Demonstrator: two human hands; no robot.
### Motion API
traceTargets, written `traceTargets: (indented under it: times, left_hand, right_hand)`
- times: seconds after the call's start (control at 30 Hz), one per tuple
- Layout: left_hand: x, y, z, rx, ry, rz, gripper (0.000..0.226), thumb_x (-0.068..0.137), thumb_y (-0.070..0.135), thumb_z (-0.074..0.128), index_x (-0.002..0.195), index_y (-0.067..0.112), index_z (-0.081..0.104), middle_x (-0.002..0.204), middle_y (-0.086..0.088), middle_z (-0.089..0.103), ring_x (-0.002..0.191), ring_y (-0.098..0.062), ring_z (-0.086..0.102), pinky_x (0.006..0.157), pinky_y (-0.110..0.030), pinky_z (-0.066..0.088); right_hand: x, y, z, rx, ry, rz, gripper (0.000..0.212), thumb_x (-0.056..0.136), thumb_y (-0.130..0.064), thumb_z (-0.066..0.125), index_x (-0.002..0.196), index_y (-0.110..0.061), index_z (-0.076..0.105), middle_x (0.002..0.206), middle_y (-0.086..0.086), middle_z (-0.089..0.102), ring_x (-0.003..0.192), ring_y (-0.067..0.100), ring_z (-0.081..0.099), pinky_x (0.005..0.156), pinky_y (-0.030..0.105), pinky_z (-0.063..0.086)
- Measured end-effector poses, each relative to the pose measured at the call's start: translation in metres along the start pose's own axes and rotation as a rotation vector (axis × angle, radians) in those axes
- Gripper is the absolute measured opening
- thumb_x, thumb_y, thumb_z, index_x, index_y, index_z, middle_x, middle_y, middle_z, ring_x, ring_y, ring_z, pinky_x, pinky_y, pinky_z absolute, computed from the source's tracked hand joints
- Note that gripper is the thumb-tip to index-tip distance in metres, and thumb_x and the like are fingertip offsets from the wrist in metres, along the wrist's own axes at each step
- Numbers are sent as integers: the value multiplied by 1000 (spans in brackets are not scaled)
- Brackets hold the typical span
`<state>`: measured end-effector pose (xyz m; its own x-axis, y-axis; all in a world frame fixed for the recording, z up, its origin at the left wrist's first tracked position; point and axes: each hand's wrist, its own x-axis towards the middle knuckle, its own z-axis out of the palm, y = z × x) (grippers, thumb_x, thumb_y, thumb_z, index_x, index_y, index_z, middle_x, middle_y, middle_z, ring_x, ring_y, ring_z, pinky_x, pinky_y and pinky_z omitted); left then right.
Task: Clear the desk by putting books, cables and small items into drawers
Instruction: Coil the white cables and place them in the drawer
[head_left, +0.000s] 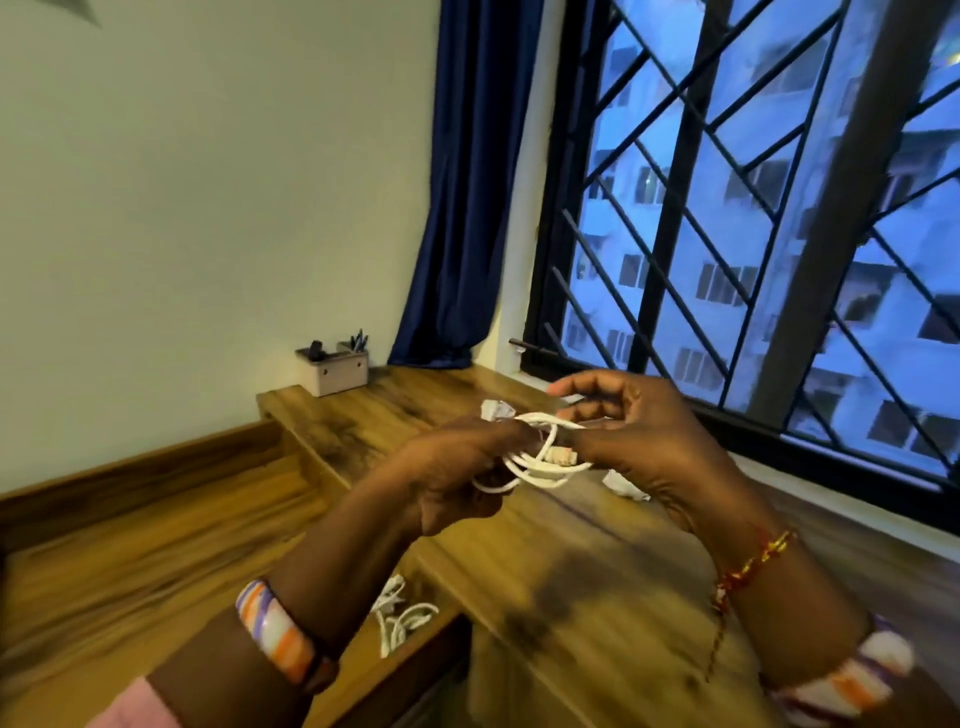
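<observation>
Nearest me, low and left of centre, was an open drawer (415, 631) under the desk (545, 571) edge, with white cables (400, 616) already lying in it. Above it, I saw my left hand (457, 470) raised over the desk, fingers curled around one side of a loose white coil (540, 452). To its right, my right hand (639, 441) met the same coil, thumb and fingers pinching its upper loops, the other fingers partly spread. The coil hung between the two hands, its loops running roughly left to right, a connector end showing near the middle. Both hands were equally close to it. I judged the drawer lay down and left of the coil, nearer my left hand. Further right, something white (623, 483) lay on the desk.
</observation>
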<state>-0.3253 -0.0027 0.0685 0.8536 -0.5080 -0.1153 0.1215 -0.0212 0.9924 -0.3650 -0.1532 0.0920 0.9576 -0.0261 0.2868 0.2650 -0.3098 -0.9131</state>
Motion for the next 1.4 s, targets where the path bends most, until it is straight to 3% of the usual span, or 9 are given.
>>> traceTargets:
  times: [0.2,0.3,0.37,0.53,0.67,0.8,1.0,1.1,1.4]
  left_hand:
    - [-77,18,-10,575,185,318,19,90,27,56,74,17,62,59,6,56,51,-2,48,48,-16,37]
    - [-103,26,-24,869,347,402,19,92,31,51,80,19,60,71,1,60,64,-12,55,57,-29,45]
    - [-120,28,-37,1031,502,435,20,93,32,47,92,17,60,86,-3,64,74,-16,58,65,-36,50]
    - [-171,26,-91,1230,845,465,24,94,31,47,111,15,52,101,-4,62,71,-12,45,61,-23,36]
    - [-227,26,-156,1185,974,436,17,94,28,46,102,13,50,95,-5,61,72,-18,53,61,-31,45]
    - [-282,22,-215,1109,1087,444,12,94,26,44,97,16,49,84,3,53,65,-6,45,53,-21,37]
    - [-357,19,-278,922,1089,431,20,94,21,43,75,23,42,72,8,49,61,-6,45,48,-16,32]
    - [-380,18,-298,823,1013,417,19,93,16,42,75,22,44,72,8,49,63,-5,44,53,-19,34]
    - [-400,6,-330,1210,1175,477,12,90,18,40,80,21,35,70,10,37,67,-12,38,52,-21,27]
  right_hand:
    - [-45,-18,41,-101,84,-362,26,74,-1,73,85,-24,68,87,0,71,84,13,68,67,20,56]
    - [-57,-32,63,-247,158,-642,33,78,0,69,95,-28,67,93,-8,70,88,6,67,76,18,54]
    - [-61,-43,83,-387,221,-819,31,79,2,67,101,-19,68,101,-3,68,93,8,65,81,19,52]
    - [-64,-73,157,-544,171,-1002,26,77,-1,62,101,-7,71,119,18,62,101,22,65,83,25,54]
    - [-61,-96,237,-785,155,-1014,35,77,-4,70,111,-8,67,124,23,59,77,30,71,58,35,59]
    - [-66,-127,316,-778,80,-1014,28,89,-21,53,113,-12,65,131,21,55,82,29,71,57,34,59]
    - [-85,-171,419,-90,14,-897,8,82,-21,65,90,-18,64,90,-2,70,76,2,65,63,6,48]
    - [-89,-186,449,233,-132,-611,29,76,-17,72,88,-33,50,92,-13,65,80,-2,65,61,10,52]
    - [-90,-206,489,-95,-200,-669,17,89,-9,56,95,-24,56,76,-25,49,68,-5,53,56,-5,39]
